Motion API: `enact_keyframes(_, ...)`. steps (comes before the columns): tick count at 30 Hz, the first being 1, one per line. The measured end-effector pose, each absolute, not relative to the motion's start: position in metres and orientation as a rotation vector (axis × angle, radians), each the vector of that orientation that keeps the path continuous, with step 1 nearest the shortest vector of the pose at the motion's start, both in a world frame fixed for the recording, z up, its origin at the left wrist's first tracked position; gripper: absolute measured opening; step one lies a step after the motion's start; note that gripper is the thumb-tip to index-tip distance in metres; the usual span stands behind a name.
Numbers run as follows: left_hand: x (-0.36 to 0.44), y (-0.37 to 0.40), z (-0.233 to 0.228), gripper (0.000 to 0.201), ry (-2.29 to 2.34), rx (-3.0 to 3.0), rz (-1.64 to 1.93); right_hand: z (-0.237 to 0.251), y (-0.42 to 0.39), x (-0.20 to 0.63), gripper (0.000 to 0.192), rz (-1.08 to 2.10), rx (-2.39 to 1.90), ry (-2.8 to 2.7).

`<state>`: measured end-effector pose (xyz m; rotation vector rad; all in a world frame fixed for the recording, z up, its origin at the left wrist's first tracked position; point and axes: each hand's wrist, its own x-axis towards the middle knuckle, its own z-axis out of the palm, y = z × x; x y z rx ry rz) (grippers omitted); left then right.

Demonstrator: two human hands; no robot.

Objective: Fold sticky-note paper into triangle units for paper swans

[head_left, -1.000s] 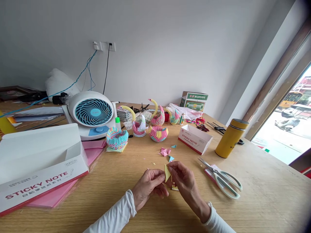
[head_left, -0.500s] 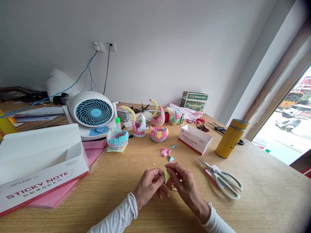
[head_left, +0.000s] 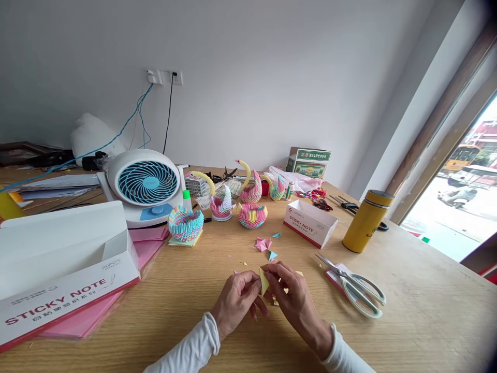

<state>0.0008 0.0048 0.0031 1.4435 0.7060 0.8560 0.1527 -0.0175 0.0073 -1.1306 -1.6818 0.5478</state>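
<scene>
While your left hand [head_left: 236,300] pinches the yellow folded paper [head_left: 264,281], your right hand [head_left: 293,296] grips its other side. Both work near the table's [head_left: 407,321] front edge, scissors [head_left: 355,290] just to the right.

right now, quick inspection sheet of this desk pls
surface: wooden table, paper scraps near the hands
job's things: small yellow folded paper pinched between both hands
clutter: scissors, yellow flask, small sticky note box, large sticky note box, pink paper sheets, paper swans, loose folded triangles
grippers: left hand and right hand both closed on the paper
cables: blue and black leads to a wall socket
surroundings: desk fan, window to the right
</scene>
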Motion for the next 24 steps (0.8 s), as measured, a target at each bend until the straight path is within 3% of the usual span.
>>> enact_keyframes(12, 0.0009, 0.0056, 0.0035, 0.042, 0.696, 1.32, 0.816, 0.0089, -0.0178, 0.1519, 0.02, 0.49, -1.148, -1.691)
enact_keyframes(24, -0.0009, 0.01, 0.0032, 0.04, 0.713, 1.292, 0.83, 0.0092, -0.013, 0.1603, 0.04, 1.025, -1.13, -1.448)
